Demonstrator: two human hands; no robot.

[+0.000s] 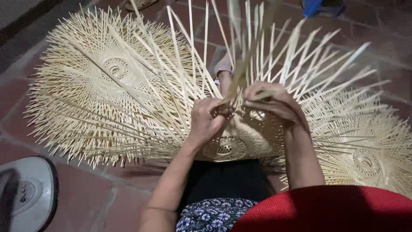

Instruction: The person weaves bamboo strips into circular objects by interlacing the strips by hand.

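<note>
Tiled floor (86, 193); bamboo strips (240, 73) between fingertips (251, 103).

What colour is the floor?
Reddish-brown tiles with pale joints, seen in the head view.

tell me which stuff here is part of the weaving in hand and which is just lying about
In hand:
- left hand and right hand, gripping the strips
- bamboo strips fanning up from the piece
- woven piece on the lap

Lying about:
- left woven stack on the floor
- right woven piece
- grey fan base
- red seat
- blue thing at the top edge
</note>
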